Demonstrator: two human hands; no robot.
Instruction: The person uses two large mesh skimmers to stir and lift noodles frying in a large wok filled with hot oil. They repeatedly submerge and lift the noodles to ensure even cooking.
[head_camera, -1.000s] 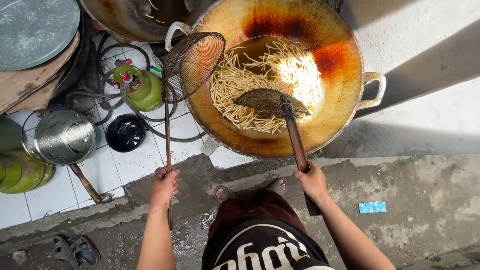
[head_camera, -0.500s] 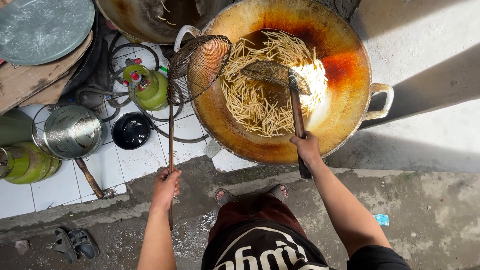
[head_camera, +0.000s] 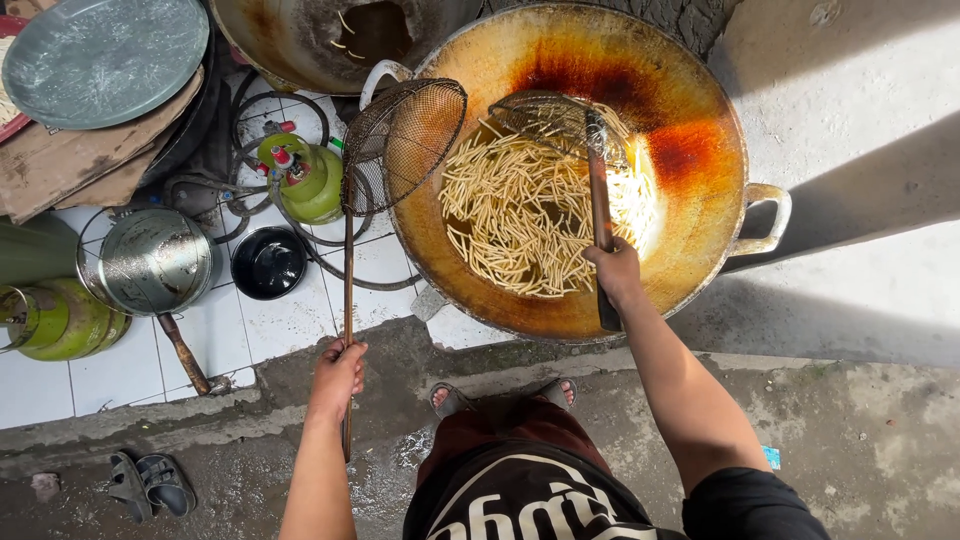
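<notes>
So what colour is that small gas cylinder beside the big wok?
Bright green, with red fittings on top. The gas cylinder shows best in the head view, left of the wok.

The wire skimmer (head_camera: 404, 143) is a round basket of dark mesh on a long thin stick; it stands tilted, its basket leaning over the left rim of the wok (head_camera: 700, 90). The flat mesh ladle (head_camera: 555, 120) has a thick wooden handle and lies at the far side of the oil — its head is among the pale potato sticks (head_camera: 530, 225), which float in a loose mass.
</notes>
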